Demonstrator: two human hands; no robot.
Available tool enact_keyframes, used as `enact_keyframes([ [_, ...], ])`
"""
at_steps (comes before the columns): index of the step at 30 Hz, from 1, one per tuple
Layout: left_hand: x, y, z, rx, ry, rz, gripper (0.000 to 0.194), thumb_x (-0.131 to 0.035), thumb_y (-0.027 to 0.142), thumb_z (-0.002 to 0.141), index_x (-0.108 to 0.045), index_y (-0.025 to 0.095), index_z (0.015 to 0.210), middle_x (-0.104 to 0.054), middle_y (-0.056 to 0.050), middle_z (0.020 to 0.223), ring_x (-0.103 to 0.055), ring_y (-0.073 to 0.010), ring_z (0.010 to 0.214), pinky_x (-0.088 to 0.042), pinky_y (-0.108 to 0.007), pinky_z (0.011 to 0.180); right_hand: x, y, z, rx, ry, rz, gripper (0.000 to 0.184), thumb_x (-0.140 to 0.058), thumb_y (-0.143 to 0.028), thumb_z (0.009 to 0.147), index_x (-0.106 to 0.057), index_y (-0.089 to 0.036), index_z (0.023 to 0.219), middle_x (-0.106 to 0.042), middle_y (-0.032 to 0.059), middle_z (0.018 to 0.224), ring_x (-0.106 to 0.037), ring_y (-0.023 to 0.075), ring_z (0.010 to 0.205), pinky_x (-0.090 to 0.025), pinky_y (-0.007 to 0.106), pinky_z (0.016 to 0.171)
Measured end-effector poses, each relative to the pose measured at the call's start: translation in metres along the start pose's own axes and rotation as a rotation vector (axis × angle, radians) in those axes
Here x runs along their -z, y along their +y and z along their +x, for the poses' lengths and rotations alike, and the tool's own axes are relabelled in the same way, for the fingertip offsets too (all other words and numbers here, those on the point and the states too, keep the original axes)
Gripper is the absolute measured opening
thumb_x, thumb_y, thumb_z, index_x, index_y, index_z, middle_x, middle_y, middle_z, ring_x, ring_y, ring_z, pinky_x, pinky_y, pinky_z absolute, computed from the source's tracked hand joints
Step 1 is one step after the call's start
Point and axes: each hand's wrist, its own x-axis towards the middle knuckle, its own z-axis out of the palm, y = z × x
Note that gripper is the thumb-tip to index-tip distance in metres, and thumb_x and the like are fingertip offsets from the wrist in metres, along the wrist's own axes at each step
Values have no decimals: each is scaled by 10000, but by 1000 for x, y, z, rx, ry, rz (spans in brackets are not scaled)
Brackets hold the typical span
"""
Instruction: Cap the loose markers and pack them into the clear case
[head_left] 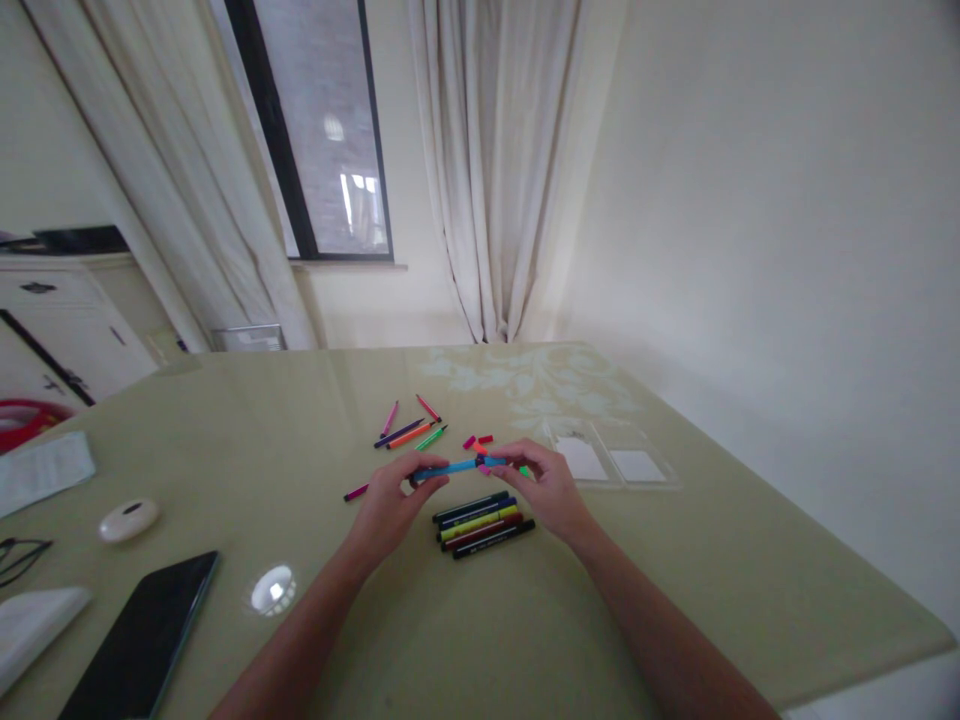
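Over the counter [465, 640], a left forearm [304, 625] and a right forearm [660, 620] are shown, both bare. Each is tapered toward the wrist [360, 557] and continued as an ungloved hand, designated left grip [388, 505] and right grip [551, 492]. Slender fingers [411, 462] are seen; nail detail is too small to be resolved.

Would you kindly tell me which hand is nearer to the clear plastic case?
Right. The right hand is close by the left side of the clear plastic case; the left hand is farther left, at the other end of the blue marker.
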Motion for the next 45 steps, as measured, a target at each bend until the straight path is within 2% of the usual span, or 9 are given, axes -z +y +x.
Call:
enact_keyframes([
  [8,-3,2,-4,-3,-8,9,167,-787,382,819,-819,268,936,-808,-25,893,-717,-212,805,-544,-296,763,1,-1,-2,114,-36,-111,129,-749,-319,907,-818,-278,1008,-797,56,974,-724,232,891,-567,361,845],
  [17,-9,1,-8,-22,64,-10,164,-772,403,835,-825,263,902,-813,-22,872,-739,-209,792,-570,-314,787,1,4,-6,65,-67,-72,144,-727,-315,910,-811,-237,997,-778,57,911,-719,197,805,-572,326,779],
  [25,-1,2,-2,-13,-34,42,243,-721,472,879,-814,276,988,-815,-26,972,-744,-223,879,-565,-318,815,1,1,-3,18,-82,-50,166,-713,-339,918,-785,-225,1014,-770,66,983,-720,201,844,-573,332,795],
  [27,11,-2,3,6,38,22,299,-632,489,932,-799,260,1028,-810,-41,1041,-741,-229,943,-566,-330,858,4,2,0,-3,-92,-80,146,-716,-324,914,-778,-223,998,-775,59,987,-714,203,872,-560,331,817],
  [29,26,-11,9,44,199,49,359,-518,472,980,-772,230,1058,-806,-60,1056,-737,-232,969,-557,-349,896,8,4,1,-24,-128,-114,137,-715,-309,910,-779,-220,993,-779,55,990,-709,206,889,-547,332,832],
  [32,47,-29,13,185,320,250,397,-404,388,991,-715,203,1153,-802,-86,1011,-728,-251,946,-544,-373,875,15,9,2,-50,-225,-164,153,-709,-304,908,-784,-217,1009,-782,56,1014,-703,210,896,-532,336,842],
  [36,60,-49,10,369,48,631,280,-569,375,881,-745,220,1032,-783,-100,1030,-706,-304,996,-513,-403,877,19,14,1,-55,-338,-229,151,-707,-322,905,-779,-213,980,-780,52,982,-694,216,895,-517,337,846],
  [39,60,-54,6,429,-108,721,258,-653,421,826,-752,227,963,-768,-99,1025,-694,-315,987,-503,-395,826,21,16,1,-60,-397,-271,122,-707,-300,900,-777,-220,959,-768,44,970,-689,217,924,-505,333,855],
  [45,50,-53,7,406,-125,686,211,-593,384,870,-725,223,908,-764,-88,974,-690,-287,941,-485,-351,785,23,21,2,-25,-365,-316,139,-686,-310,927,-775,-204,912,-748,41,899,-677,197,852,-493,303,790],
])
